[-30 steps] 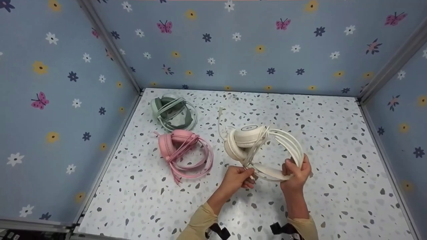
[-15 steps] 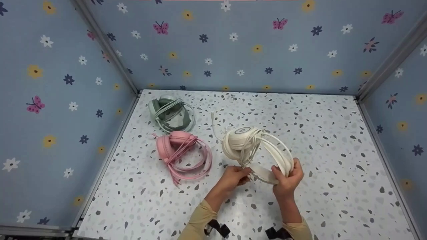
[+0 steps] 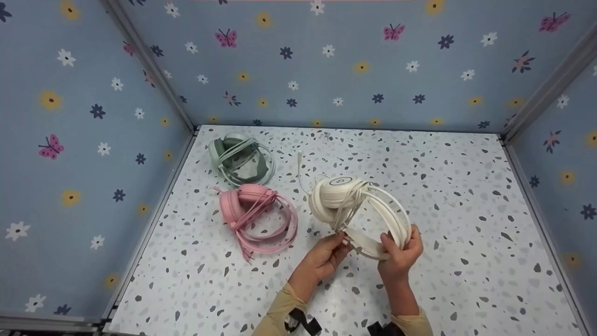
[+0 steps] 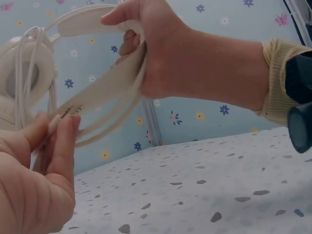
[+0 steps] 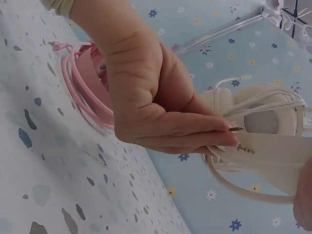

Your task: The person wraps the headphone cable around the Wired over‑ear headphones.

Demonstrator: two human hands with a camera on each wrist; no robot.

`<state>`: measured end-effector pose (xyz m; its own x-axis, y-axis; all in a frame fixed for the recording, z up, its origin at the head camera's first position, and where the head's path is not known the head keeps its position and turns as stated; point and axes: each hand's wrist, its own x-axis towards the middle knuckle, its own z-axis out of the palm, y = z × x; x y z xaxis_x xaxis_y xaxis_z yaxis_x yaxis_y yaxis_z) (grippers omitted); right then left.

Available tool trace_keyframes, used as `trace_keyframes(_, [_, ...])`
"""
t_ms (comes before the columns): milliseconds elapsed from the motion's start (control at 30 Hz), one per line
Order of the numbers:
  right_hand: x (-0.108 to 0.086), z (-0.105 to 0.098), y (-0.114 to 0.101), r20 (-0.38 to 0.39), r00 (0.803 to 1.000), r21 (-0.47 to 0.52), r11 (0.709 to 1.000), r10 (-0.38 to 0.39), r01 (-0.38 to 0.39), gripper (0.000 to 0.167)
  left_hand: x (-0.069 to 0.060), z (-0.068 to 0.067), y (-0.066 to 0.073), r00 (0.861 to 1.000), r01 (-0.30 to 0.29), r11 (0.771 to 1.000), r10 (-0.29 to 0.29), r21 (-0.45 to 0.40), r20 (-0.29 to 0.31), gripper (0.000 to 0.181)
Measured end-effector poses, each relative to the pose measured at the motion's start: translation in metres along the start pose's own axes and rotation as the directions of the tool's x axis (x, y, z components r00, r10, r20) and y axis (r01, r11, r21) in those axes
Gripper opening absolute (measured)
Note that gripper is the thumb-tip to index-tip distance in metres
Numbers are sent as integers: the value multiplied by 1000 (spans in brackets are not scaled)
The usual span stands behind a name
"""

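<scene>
White headphones (image 3: 339, 192) are held above the table, ear cups to the left and away from me, with their cable looped round the cups and band. My left hand (image 3: 322, 259) pinches the cable's end below the cups. Two metal-tipped audio plugs (image 4: 73, 109) poke out between its thumb and fingers in the left wrist view. My right hand (image 3: 400, 254) grips the headband together with the cable loops, thumb on the inner side. A thin microphone boom (image 3: 299, 169) sticks up at the headphones' left.
Pink headphones (image 3: 232, 205) with a wrapped cable lie on the speckled table (image 3: 466, 224), left of my hands. Green headphones (image 3: 218, 151) lie behind them near the back left corner. Blue flowered panels (image 3: 326, 65) wall the table at the back and both sides.
The white headphones and my right hand have shifted left and tilted somewhat. My left hand has turned, and its fingers now point up at the cable end. The pink and green headphones stay put.
</scene>
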<state>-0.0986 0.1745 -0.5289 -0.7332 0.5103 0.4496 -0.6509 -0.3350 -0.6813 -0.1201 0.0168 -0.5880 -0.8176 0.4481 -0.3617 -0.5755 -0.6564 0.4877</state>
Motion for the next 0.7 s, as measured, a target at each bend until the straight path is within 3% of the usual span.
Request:
trace_keyframes(133, [1,-6,-1,-21,997,133,988,80,-76,20,-1,0,-7,993,-117,985,118,128,2,18])
trace_keyframes(267, [1,-8,-1,-46,992,220,970,116,-103,18,-1,6,-10,975,-199,958,214,207,-54,20])
trace_keyframes(467, [-3,-4,3,-85,991,206,975,105,-86,19,0,14,-6,953,-208,951,250,229,-173,15])
trace_keyframes(600, [-10,-4,5,-83,986,228,966,145,-122,16,1,12,-8,961,-200,966,227,166,-160,13])
trace_keyframes(667, [-14,-5,7,-66,982,252,955,179,-157,19,3,11,-10,953,-241,949,271,202,-138,15])
trace_keyframes(700, [-16,-5,9,-55,978,265,947,201,-180,24,4,11,-10,939,-275,930,314,246,-140,18])
